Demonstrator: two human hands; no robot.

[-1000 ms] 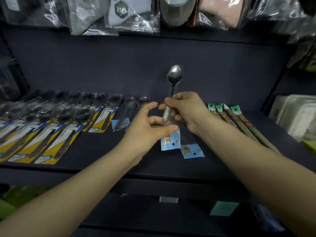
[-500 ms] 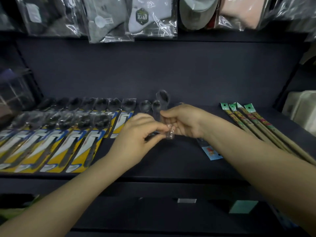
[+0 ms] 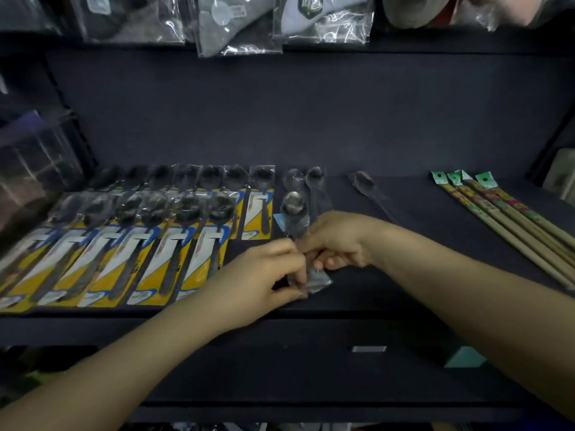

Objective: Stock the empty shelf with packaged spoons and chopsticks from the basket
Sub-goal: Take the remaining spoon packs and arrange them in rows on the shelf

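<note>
Your two hands met over the dark shelf (image 3: 404,244), just right of the yellow-carded spoon packs (image 3: 130,244). Your left hand (image 3: 264,275) pinched the lower end of a clear-wrapped spoon (image 3: 294,209), fingers closed on the crinkled plastic. Your right hand (image 3: 336,241) gripped the same wrapper from the other side, fingers curled over its handle. The spoon's bowl lay beyond your fingertips, pointing toward the back wall. The chopstick packs (image 3: 504,219) lay well apart, further right of the yellow packs.
</note>
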